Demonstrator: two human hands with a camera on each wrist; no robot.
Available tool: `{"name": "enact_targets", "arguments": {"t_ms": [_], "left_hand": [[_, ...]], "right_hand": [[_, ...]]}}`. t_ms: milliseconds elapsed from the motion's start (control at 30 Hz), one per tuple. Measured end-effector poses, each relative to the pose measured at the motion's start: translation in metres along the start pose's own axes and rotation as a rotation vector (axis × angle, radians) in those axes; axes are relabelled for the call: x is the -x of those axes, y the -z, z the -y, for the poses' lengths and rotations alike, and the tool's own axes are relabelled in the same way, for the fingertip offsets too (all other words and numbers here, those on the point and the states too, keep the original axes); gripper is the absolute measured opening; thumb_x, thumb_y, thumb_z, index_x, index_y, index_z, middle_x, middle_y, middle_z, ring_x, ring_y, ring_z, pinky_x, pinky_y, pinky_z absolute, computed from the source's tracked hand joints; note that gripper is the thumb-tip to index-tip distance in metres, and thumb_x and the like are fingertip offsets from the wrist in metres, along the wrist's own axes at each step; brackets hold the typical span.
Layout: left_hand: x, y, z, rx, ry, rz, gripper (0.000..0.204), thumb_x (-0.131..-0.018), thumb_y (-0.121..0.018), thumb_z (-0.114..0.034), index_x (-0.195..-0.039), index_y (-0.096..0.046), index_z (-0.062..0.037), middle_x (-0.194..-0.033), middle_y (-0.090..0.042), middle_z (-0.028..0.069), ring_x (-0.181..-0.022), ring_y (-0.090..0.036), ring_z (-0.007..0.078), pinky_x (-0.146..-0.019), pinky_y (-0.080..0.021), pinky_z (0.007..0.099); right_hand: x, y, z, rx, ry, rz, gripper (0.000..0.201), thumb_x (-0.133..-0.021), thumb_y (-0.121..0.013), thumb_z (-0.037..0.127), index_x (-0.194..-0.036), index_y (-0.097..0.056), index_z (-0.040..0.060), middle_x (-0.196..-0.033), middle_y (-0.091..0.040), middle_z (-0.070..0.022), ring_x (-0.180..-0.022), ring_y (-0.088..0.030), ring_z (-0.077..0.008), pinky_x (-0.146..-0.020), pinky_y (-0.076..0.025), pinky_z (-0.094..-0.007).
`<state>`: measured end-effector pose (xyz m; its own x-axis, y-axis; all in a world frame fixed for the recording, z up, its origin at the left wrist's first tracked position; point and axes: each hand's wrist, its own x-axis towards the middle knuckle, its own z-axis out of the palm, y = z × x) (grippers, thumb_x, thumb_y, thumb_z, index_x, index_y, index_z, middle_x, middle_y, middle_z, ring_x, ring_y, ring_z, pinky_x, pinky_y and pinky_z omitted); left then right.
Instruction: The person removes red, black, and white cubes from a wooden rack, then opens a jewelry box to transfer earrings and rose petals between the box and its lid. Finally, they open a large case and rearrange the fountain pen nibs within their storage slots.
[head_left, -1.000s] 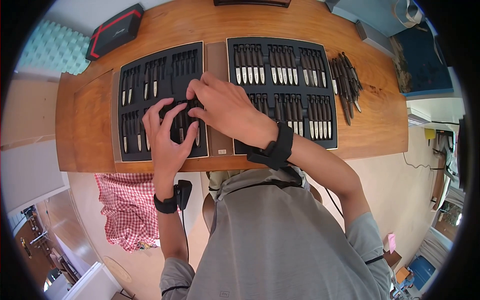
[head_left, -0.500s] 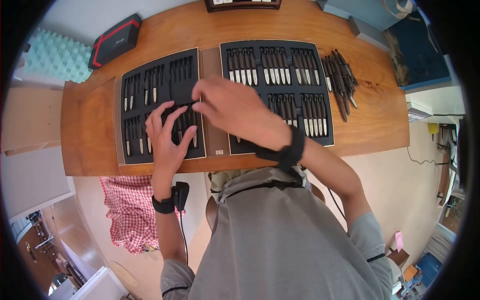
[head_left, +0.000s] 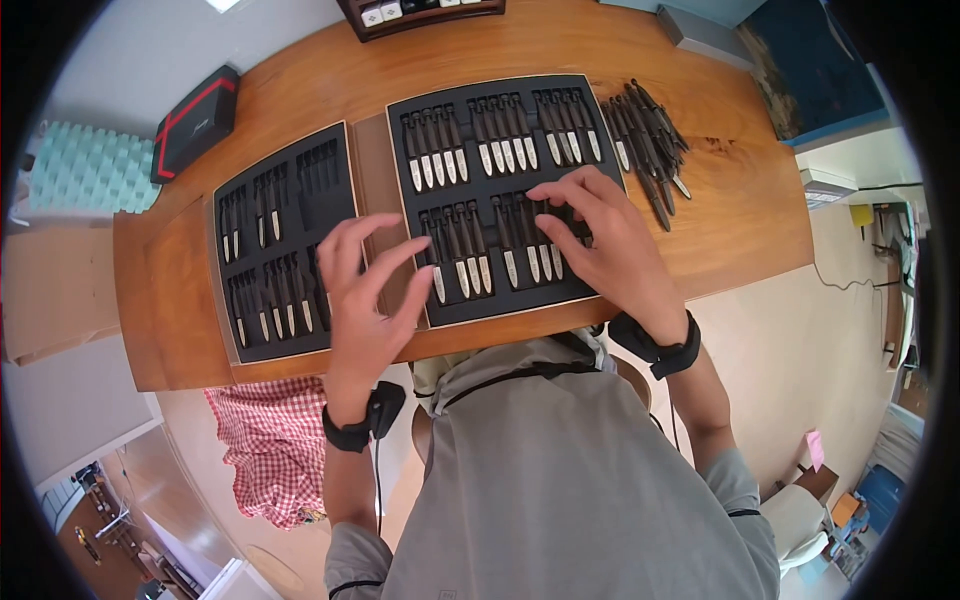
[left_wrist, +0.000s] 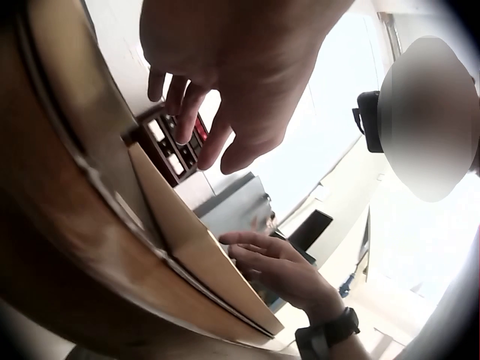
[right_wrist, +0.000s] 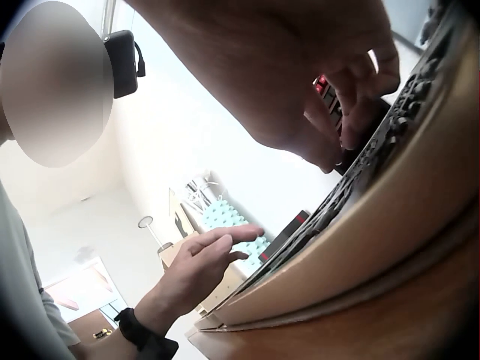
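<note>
Two black trays with slots hold rows of slim dark-brown pieces with silvery rounded tips, like small knives or pens: the left tray [head_left: 318, 208] and the fuller right tray [head_left: 492, 196]. My left hand [head_left: 368, 305] hovers with fingers spread and bent over the gap between them, holding nothing. Over the lower rows of the right tray is my right hand [head_left: 610, 240], thumb and forefinger at the top ends of the lower middle pieces [head_left: 518, 240]. In the right wrist view its fingertips [right_wrist: 330, 159] bend down beside a dark shape; I cannot tell whether they pinch a piece.
A loose heap of the same pieces [head_left: 648, 145] lies right of the right tray. Toward the back stand a dark box with red ribbon [head_left: 196, 122], pale green foam [head_left: 90, 168] and a dark wooden rack [head_left: 420, 15]. A checked cloth [head_left: 268, 440] hangs below the table's front edge.
My right hand has left the left tray and moved right, to the lower middle of the right tray. My left hand has lifted off the left tray and shifted right. The head view has turned.
</note>
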<state>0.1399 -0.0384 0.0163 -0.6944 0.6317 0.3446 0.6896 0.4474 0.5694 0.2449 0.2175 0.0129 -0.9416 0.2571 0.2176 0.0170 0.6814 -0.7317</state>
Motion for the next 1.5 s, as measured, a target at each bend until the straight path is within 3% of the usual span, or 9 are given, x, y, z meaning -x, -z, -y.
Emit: {"name": "enact_targets", "arguments": {"t_ms": [367, 767, 967, 1100, 1367, 1500], "left_hand": [[-0.038, -0.056, -0.027, -0.126, -0.104, 0.084, 0.033, -0.087, -0.079, -0.020, -0.118, -0.075, -0.0117, -0.136, -0.055, 0.0087, -0.131, -0.044, 0.0342, -0.110, -0.037, 0.0476], [-0.048, -0.075, -0.039, -0.092, -0.132, 0.123, 0.036, -0.087, -0.077, -0.021, -0.120, -0.070, -0.0084, -0.136, -0.050, 0.0143, -0.133, -0.041, 0.0387, -0.110, -0.035, 0.0517], [-0.050, -0.078, -0.041, -0.106, -0.151, 0.135, 0.037, -0.087, -0.077, -0.020, -0.120, -0.069, -0.0075, -0.136, -0.049, 0.0146, -0.133, -0.041, 0.0386, -0.110, -0.035, 0.0509], [-0.051, -0.079, -0.042, -0.104, -0.116, 0.142, 0.036, -0.087, -0.078, -0.022, -0.120, -0.072, -0.0098, -0.138, -0.051, 0.0110, -0.134, -0.041, 0.0362, -0.112, -0.035, 0.0491], [-0.052, -0.077, -0.050, -0.175, -0.176, 0.171, 0.037, -0.087, -0.078, -0.023, -0.116, -0.074, -0.0004, -0.139, -0.052, 0.0145, -0.136, -0.042, 0.0368, -0.112, -0.035, 0.0489], [-0.054, -0.079, -0.055, -0.198, -0.199, 0.166, 0.038, -0.087, -0.078, -0.023, -0.114, -0.072, 0.0027, -0.140, -0.052, 0.0161, -0.138, -0.041, 0.0374, -0.112, -0.035, 0.0491]], "right_hand": [[0.011, 0.005, -0.011, 0.107, 0.022, -0.084, 0.031, -0.084, -0.078, 0.012, -0.114, -0.071, 0.0069, -0.100, -0.060, -0.0091, -0.095, -0.059, -0.0299, -0.084, -0.050, -0.0411], [0.011, 0.007, -0.017, 0.086, 0.032, -0.066, 0.035, -0.082, -0.078, 0.011, -0.116, -0.070, 0.0059, -0.101, -0.060, -0.0111, -0.095, -0.059, -0.0310, -0.085, -0.049, -0.0418], [0.015, 0.013, -0.019, -0.032, -0.062, -0.084, 0.034, -0.084, -0.077, 0.012, -0.117, -0.070, 0.0075, -0.103, -0.060, -0.0105, -0.096, -0.059, -0.0300, -0.085, -0.049, -0.0410], [0.019, 0.021, -0.025, 0.141, -0.025, -0.118, 0.035, -0.084, -0.078, 0.013, -0.118, -0.071, 0.0085, -0.106, -0.060, -0.0098, -0.097, -0.060, -0.0295, -0.086, -0.050, -0.0393], [0.017, 0.024, -0.021, 0.207, -0.027, -0.078, 0.033, -0.084, -0.078, 0.015, -0.116, -0.073, 0.0086, -0.107, -0.060, -0.0096, -0.098, -0.060, -0.0291, -0.086, -0.051, -0.0405], [0.011, 0.026, -0.025, 0.363, 0.079, -0.063, 0.030, -0.084, -0.078, 0.019, -0.112, -0.074, 0.0075, -0.103, -0.061, -0.0074, -0.097, -0.062, -0.0286, -0.084, -0.052, -0.0409]]}}
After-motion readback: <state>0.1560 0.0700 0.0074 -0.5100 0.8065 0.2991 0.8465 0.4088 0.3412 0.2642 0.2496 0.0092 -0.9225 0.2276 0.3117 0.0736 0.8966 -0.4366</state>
